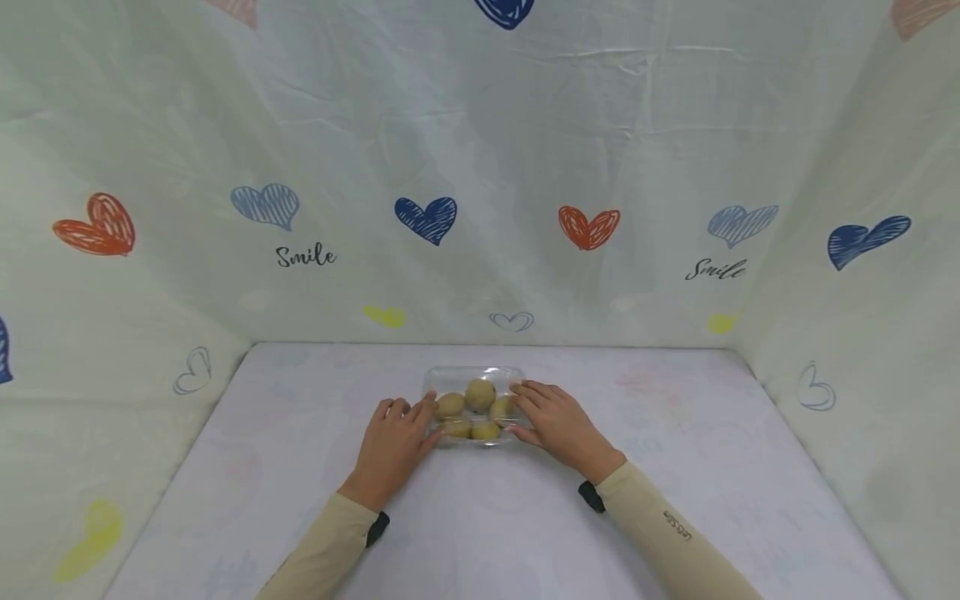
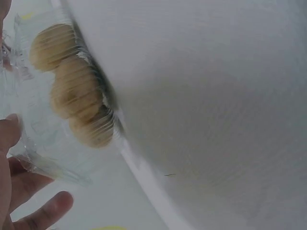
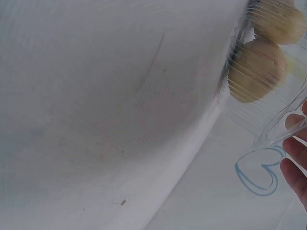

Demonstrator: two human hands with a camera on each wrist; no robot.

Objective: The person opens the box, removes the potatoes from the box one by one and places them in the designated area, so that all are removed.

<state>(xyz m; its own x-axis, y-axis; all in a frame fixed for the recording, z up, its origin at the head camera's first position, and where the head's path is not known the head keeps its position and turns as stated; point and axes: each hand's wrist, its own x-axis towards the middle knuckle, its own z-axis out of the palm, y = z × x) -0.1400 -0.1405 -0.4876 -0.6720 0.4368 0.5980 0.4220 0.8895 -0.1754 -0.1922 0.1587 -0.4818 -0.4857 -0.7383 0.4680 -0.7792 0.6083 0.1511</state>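
A clear plastic container (image 1: 475, 373) with several potatoes (image 1: 480, 395) inside sits on the table in the head view. My left hand (image 1: 395, 446) holds its left side, and my right hand (image 1: 562, 427) holds its right side, each with the thumb at the near edge and fingers farther back. Through the ribbed plastic wall (image 2: 38, 120), the left wrist view shows potatoes (image 2: 76, 88) near the left fingers (image 2: 50, 208). In the right wrist view, the right fingertips (image 3: 293, 143) are at the container's rim, beside two visible potatoes (image 3: 256, 71).
A white-covered table (image 1: 480, 517) lies under the container. White sheeting (image 1: 495, 133) printed with hearts and "Smile" hangs behind it and along both sides. Black bands (image 1: 591, 497) show at both wrists, by the beige sleeves (image 1: 660, 525).
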